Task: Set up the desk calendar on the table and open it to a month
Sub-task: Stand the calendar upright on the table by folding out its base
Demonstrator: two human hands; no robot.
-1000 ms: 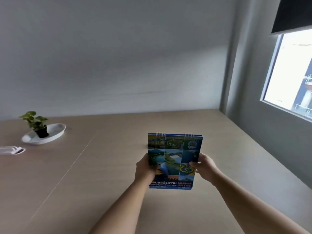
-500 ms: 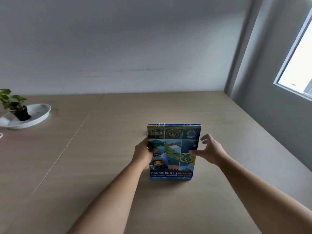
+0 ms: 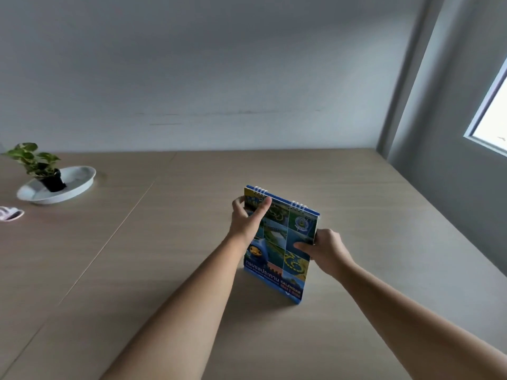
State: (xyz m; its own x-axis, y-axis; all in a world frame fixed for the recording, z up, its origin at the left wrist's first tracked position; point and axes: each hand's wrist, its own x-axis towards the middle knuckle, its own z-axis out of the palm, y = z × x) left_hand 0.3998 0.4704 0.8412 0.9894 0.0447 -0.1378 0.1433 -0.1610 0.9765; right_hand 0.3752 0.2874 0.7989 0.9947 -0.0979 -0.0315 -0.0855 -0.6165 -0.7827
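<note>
1. Mid-desk, slightly right of centre: desk calendar point(image 3: 279, 242) stands on its bottom edge on the desk point(image 3: 384, 215), cover facing the camera, turned a bit so its right side sits nearer.
2. Cover is still the front sheet: grid of aerial photos, blue cartoon mascot at lower left, Thai title and "CALENDAR" along the bottom. No month page showing.
3. White wire spiral binding runs along the top edge in two groups; blue backing board shows just behind it.
4. Left hand point(image 3: 247, 223) grips the upper left corner: thumb lies across the front of the cover just under the left spiral group, the other fingers wrap behind the left edge. Clenched on the calendar.
5. Right hand point(image 3: 323, 249) holds the right edge at mid-height: thumb pressed flat on the cover, remaining fingers curled behind. Also clamped on the calendar.
6. Both forearms bare, reaching in from the bottom of the view.
7. Far left of desk, well apart from the calendar: white dish point(image 3: 74, 185) with a small potted plant point(image 3: 41, 165) in a black pot sitting in it.
8. Small white object point(image 3: 9, 213) at the left frame edge, near the dish; too cut off to identify.
</note>
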